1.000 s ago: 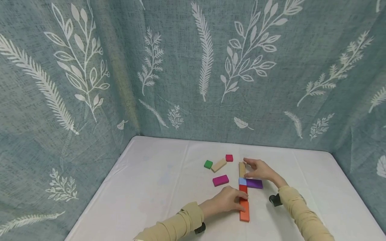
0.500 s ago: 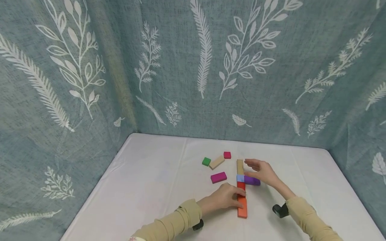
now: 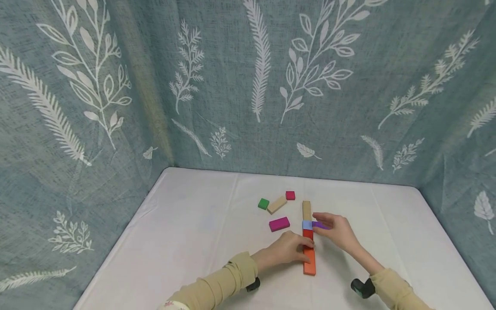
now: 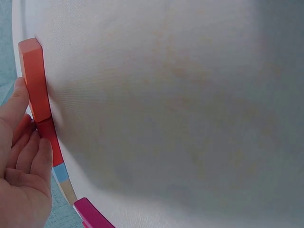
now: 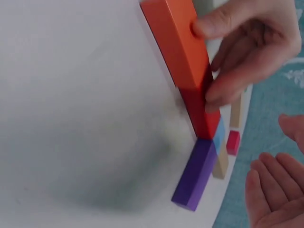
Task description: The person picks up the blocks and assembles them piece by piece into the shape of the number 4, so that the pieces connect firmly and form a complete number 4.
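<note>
A line of wooden blocks runs away from me: an orange block nearest, then a red block, a light blue block and a tan block. From the light blue one a purple block sticks out to the right. My left hand rests at the left of the line, its thumb on the orange block and fingertips at the red one. Above the purple block my right hand hovers with thumb and fingers apart, holding nothing and partly hiding that block in the head view.
Left of the line lie a magenta block, a second tan block, a green block and a small pinkish-red block. The white table ends at a leaf-patterned teal curtain.
My right hand has left the side of the far tan block and come nearer, over the purple block. My left hand stays at the orange and red blocks. The head view has shifted slightly.
</note>
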The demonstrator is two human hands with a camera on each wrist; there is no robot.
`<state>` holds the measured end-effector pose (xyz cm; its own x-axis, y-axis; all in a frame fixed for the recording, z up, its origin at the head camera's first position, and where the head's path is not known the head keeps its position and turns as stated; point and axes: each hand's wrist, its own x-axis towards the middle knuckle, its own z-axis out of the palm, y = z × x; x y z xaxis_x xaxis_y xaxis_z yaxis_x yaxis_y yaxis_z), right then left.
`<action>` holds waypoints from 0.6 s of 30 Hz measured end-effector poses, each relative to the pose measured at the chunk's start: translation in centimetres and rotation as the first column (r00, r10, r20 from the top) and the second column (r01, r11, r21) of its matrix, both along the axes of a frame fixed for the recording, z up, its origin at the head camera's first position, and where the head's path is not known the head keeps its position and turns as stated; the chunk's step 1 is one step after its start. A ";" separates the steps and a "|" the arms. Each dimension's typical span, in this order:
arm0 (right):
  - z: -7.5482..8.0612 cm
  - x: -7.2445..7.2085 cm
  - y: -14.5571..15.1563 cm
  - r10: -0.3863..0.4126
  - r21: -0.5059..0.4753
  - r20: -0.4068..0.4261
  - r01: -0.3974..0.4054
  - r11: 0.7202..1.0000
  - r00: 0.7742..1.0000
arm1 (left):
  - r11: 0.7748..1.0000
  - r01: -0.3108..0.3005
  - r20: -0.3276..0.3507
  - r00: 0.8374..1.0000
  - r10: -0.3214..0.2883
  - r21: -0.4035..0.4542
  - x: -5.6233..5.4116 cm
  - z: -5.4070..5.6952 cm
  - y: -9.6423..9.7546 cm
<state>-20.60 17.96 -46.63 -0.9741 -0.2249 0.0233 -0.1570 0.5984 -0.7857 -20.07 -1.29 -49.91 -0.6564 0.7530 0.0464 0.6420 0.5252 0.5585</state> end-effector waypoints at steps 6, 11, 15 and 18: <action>-0.3 1.0 -0.5 -0.018 -0.035 -0.007 0.017 0.999 1.000 | 1.000 0.003 -0.019 1.000 -0.003 0.001 0.0 -0.1 0.0; -0.7 1.3 -0.8 -0.037 -0.024 -0.009 0.037 0.999 0.999 | 1.000 0.002 -0.019 1.000 -0.002 -0.001 0.0 0.1 0.0; -1.2 1.3 -0.8 -0.040 0.010 -0.017 0.040 0.999 0.999 | 1.000 0.001 -0.020 1.000 -0.001 0.001 0.0 0.2 0.0; -1.6 1.2 -0.8 -0.031 0.039 -0.036 0.032 0.999 0.999 | 1.000 0.001 -0.023 1.000 -0.001 0.004 0.1 0.3 0.0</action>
